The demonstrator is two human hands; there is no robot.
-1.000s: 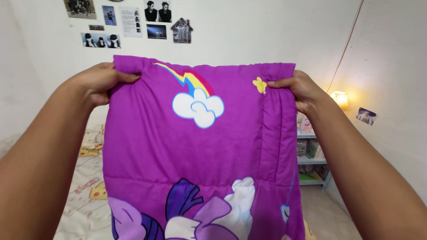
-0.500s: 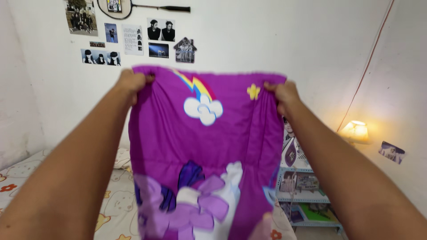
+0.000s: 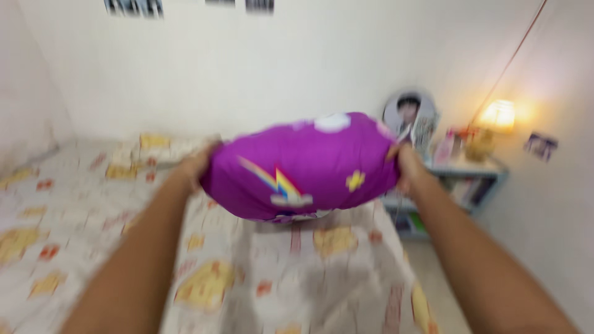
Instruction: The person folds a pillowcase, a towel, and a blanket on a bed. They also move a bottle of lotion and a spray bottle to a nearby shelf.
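Blanket (image 3: 303, 167) swung from upright to billowing flat over bed (image 3: 93, 204); left hand (image 3: 197, 166), right hand (image 3: 405, 167) seemingly clamped on edges.

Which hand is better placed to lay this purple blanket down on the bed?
Left, probably. The left hand grips the purple quilted blanket directly above the patterned bed sheet, while the right hand holds the side out near the bed's edge and the shelf.
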